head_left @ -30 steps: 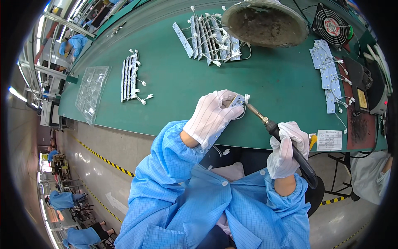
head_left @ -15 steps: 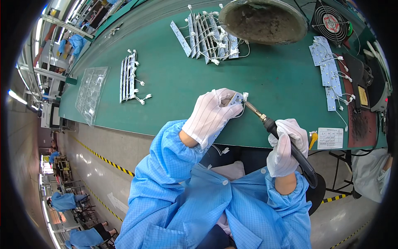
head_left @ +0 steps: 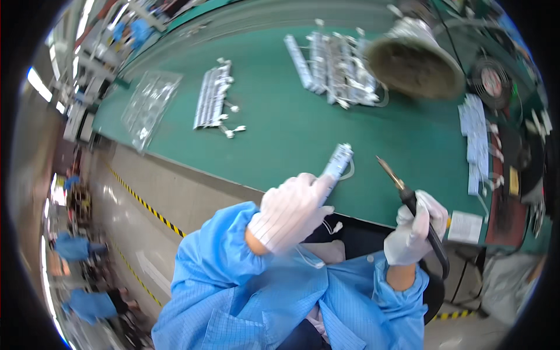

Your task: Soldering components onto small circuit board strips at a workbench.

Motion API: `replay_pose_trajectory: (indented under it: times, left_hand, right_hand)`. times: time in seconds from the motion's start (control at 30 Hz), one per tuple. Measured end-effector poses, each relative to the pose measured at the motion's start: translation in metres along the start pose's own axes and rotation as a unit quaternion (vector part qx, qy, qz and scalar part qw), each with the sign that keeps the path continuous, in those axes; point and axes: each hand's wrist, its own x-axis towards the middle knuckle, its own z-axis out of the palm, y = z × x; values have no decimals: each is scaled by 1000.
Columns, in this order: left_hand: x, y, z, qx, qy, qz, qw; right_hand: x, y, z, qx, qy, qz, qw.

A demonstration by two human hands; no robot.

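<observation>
My left hand (head_left: 293, 211), in a white striped glove, grips a narrow LED strip board (head_left: 338, 162) near the front edge of the table. The board's far end points up and away, with a white wire and connector on it; more white wire hangs below the hand. Gloved too, my right hand (head_left: 415, 228) is closed round the black handle of a soldering iron (head_left: 402, 188). Its metal tip points up and left, apart from the board. The picture is somewhat blurred.
On the green table (head_left: 274, 140) lie a stack of wired boards (head_left: 335, 67), a smaller row of boards (head_left: 212, 96) and a clear plastic tray (head_left: 151, 108). A fume-hood funnel (head_left: 417, 67) overhangs the back. To the right are more boards (head_left: 475, 143), a fan (head_left: 491, 80) and a paper label (head_left: 465, 227).
The soldering iron's tip has come away from the board's end. My left hand has drawn nearer my body, and more of the board shows. The whole view has shifted and tilted.
</observation>
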Motion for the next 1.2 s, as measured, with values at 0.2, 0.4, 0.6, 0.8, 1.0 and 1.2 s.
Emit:
replay_pose_trajectory:
  times: [0.2,0.4,0.6,0.8,1.0,1.2]
  left_hand:
    - [8,-38,0,-32,-16,21,999]
    - [-6,-23,19,112,116,88,983]
    - [-7,-20,17,108,118,92,983]
    - [-9,-43,-8,34,21,67,997]
    - [20,-136,-99,-119,187,-182,958]
    - [72,-342,-81,-29,339,-247,907]
  right_hand:
    - [-9,17,4,-27,42,-23,999]
    - [-12,5,8,145,79,151,975]
    - [1,-7,15,3,64,0,998]
    - [-3,-13,11,109,58,140,982]
    - [-2,-5,11,63,53,108,991]
    - [2,-15,10,130,48,194,971]
